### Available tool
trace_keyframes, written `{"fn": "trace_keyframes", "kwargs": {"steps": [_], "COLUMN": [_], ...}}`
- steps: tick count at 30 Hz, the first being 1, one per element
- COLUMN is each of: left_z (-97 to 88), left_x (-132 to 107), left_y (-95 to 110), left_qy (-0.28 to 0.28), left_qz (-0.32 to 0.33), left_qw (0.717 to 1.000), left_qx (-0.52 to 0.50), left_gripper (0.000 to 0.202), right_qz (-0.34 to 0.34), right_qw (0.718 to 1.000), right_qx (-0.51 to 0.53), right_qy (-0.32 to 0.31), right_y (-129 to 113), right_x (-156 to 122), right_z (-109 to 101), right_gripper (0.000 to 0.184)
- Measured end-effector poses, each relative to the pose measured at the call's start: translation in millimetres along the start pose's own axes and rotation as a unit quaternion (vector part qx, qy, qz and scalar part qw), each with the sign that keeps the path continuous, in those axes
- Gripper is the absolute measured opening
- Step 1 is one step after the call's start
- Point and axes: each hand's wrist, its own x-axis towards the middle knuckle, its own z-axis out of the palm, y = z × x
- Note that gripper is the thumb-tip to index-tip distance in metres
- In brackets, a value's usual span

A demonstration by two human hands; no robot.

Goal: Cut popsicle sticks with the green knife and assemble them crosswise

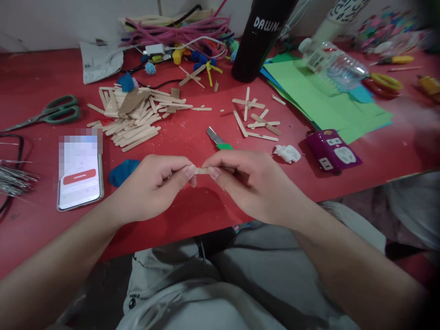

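Note:
Between my two hands, above the front of the red table, is a wooden craft stick (201,171). My left hand (156,183) pinches one end between thumb and fingers, and my right hand (252,181) pinches the other; only a short middle piece shows. Just beyond my right hand lies a utility knife (219,140) with a green handle and its blade out. A lump of blue clay (123,172) sits beside my left hand. To the right of my right hand is a lump of white clay (287,154).
A pile of craft sticks (137,117) lies behind my left hand, with several loose sticks (254,121) to its right. A phone (79,172) and green-handled scissors (60,111) are on the left. A black bottle (256,43) stands behind; green paper (316,91) and a purple packet (332,151) lie right.

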Motion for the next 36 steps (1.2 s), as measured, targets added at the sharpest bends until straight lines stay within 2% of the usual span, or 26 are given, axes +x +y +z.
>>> {"fn": "trace_keyframes", "kwargs": {"steps": [7, 16, 23, 27, 36], "left_z": [-1.8, 2.7, -1.7, -3.5, -4.8], "left_x": [-1, -3, -5, -6, -6], "left_y": [2, 0, -6, -8, -9], "left_qy": [0.002, 0.011, -0.016, -0.027, -0.024], "left_qz": [-0.007, 0.023, -0.002, 0.004, 0.009], "left_qw": [1.000, 0.999, 0.998, 0.996, 0.996], "left_qx": [-0.030, 0.022, -0.053, -0.088, -0.091], "left_gripper": [0.032, 0.032, 0.034, 0.031, 0.029], "right_qz": [-0.004, 0.004, 0.004, 0.010, 0.012], "right_qw": [1.000, 1.000, 0.996, 0.986, 0.977], "right_qx": [-0.012, -0.005, 0.085, 0.150, 0.191], "right_qy": [0.005, 0.009, -0.038, -0.072, -0.091], "right_y": [-4, -4, -3, 1, 6], "right_x": [-2, -1, 3, 5, 8], "right_z": [0, 0, -10, -14, -13], "right_gripper": [0.018, 0.018, 0.017, 0.017, 0.018]}}
